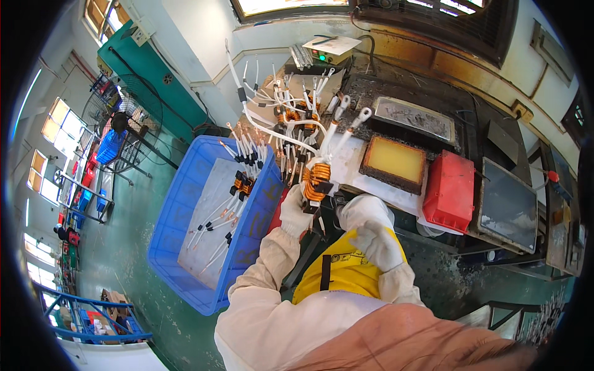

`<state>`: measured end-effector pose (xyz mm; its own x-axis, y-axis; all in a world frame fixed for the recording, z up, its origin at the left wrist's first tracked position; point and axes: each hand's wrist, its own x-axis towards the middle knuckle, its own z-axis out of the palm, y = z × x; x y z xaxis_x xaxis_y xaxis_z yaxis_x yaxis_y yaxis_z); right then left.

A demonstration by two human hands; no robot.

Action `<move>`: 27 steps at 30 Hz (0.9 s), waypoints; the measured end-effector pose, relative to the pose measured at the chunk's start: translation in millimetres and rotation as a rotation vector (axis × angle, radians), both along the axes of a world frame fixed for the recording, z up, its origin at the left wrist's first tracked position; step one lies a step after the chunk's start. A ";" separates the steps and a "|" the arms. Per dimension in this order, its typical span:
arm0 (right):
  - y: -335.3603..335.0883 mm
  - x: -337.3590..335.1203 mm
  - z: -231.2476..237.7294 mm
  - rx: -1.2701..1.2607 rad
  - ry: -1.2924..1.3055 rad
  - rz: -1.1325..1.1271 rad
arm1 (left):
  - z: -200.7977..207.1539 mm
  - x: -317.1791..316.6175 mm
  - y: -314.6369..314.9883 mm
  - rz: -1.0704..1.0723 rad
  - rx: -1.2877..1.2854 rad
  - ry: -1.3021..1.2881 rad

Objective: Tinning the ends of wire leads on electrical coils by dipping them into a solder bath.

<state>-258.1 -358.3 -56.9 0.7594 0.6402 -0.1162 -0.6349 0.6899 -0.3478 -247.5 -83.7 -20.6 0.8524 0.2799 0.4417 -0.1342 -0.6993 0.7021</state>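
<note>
In my gloved left hand (295,213) is a copper-wound coil (317,179) with a black band and thick white leads that end in metal ring lugs. The coil stands roughly upright near the bench edge, its lugs pointing up. My gloved right hand (376,245) is in front of the yellow apron (346,272). Its fingers look loosely bent and slightly apart, and nothing shows in them. Beyond the held coil, several similar coils (294,114) with white leads are bunched on the bench.
Left of the bench stands a blue crate (164,247) with leaded coils (244,183) inside. A tray of yellowish material (394,159), a grey-topped tray (414,117) and a red box (450,191) line the bench. A fan (120,122) stands farther left, by a green cabinet (158,83).
</note>
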 end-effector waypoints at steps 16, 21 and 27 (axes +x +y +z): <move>-172.0 28.1 176.5 -0.779 -0.953 -0.576 | 77.0 -29.6 -65.9 -0.634 0.413 -0.004; -163.7 -7.8 178.6 -0.823 -0.794 -0.405 | 65.9 -25.3 -103.0 -0.803 0.479 0.028; -160.4 -52.6 145.6 -0.705 -0.524 -0.927 | 38.6 -20.2 -126.5 -0.825 0.676 0.114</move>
